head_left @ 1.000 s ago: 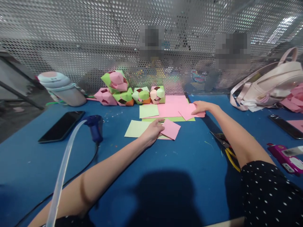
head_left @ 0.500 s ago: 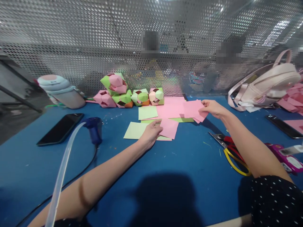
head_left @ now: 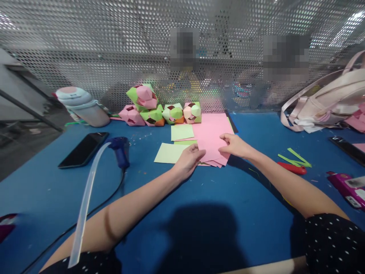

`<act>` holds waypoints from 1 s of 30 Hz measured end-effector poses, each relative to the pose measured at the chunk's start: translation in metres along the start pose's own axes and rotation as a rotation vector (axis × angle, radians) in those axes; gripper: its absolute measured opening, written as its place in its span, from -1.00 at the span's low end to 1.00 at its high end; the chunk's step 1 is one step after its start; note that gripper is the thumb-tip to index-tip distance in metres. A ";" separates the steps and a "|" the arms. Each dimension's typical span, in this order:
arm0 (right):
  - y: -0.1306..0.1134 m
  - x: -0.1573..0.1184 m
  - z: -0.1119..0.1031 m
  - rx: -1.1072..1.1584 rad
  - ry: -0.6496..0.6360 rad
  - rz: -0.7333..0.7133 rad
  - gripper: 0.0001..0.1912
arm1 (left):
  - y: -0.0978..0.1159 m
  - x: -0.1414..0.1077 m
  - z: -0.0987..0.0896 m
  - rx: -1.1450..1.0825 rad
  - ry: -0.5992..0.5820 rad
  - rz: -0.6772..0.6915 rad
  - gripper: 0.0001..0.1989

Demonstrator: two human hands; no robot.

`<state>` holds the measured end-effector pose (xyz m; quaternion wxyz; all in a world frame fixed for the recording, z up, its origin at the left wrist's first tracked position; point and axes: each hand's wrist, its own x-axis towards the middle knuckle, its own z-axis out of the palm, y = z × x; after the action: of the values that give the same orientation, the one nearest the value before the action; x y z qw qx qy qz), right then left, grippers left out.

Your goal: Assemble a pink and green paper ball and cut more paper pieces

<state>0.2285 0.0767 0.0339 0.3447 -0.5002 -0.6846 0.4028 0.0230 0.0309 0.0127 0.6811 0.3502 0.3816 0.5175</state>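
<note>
My left hand (head_left: 188,160) is closed, thumb and fingers pinching the left edge of a loose stack of pink paper sheets (head_left: 212,148). The right edge of the same stack is between the thumb and fingers of my right hand (head_left: 233,146). Its lower corners fan out unevenly, and its back part overlaps other pink paper. Pale green paper (head_left: 168,153) lies beside and partly under my left hand. Behind it is a smaller pale green sheet (head_left: 181,132). How many sheets each hand grips cannot be made out.
Folded pink-and-green paper balls (head_left: 154,115) line the mesh panel (head_left: 114,68). To the left are a blue glue gun (head_left: 121,152) with a long clear stick, a phone (head_left: 83,150) and a bottle (head_left: 85,108). Green strips (head_left: 298,158), a red tool (head_left: 293,168) and a backpack (head_left: 327,99) are right.
My right hand has moved left and toward me with the pink sheets, bringing them against the pink paper at my left hand. The hands are closer together. The camera view has shifted slightly.
</note>
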 end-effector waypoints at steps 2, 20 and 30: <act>0.000 -0.002 0.004 0.029 0.029 -0.013 -0.51 | -0.002 0.001 0.000 -0.004 -0.004 0.024 -0.72; 0.008 -0.066 0.029 0.259 0.156 -0.056 -0.54 | -0.010 -0.023 0.007 0.421 -0.075 0.133 -0.84; 0.000 -0.100 0.035 0.296 0.212 -0.056 -0.66 | -0.012 -0.057 0.018 0.597 -0.057 0.212 -0.78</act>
<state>0.2239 -0.0268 0.0111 0.4958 -0.4642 -0.5916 0.4344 0.0344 -0.0288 0.0196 0.5010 0.5869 0.4588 0.4405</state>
